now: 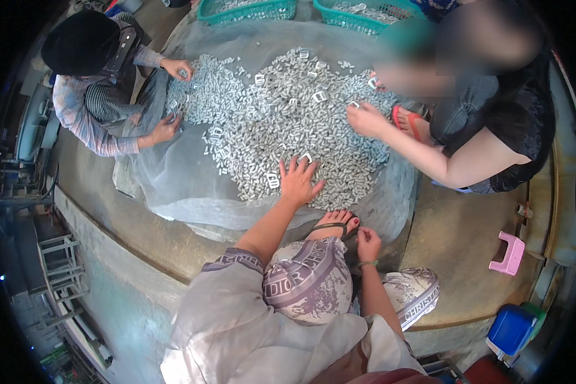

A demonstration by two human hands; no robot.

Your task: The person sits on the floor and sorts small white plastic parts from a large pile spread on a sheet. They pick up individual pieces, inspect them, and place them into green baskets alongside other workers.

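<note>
A broad pile of small grey metal pieces (281, 109) lies on a sheer mesh sheet (173, 173) on the floor. On its near edge my left hand (296, 184) rests palm down, fingers spread. A pale buckle-like frame (307, 157) lies at those fingertips, and another slotted buckle (273, 181) sits just left of the hand. My right hand (368, 244) is held low beside my sandalled foot (336, 224), with its fingers curled together. Whatever it may hold is too small or hidden to make out. More such buckles (319, 96) are scattered over the pile.
One co-worker (102, 83) sits at the far left, both hands at the pile. Another co-worker (486, 121) at the right holds a small pale piece over it. Green baskets (246, 11) of similar pieces stand behind. A pink stool (508, 253) and blue bin (512, 329) are right.
</note>
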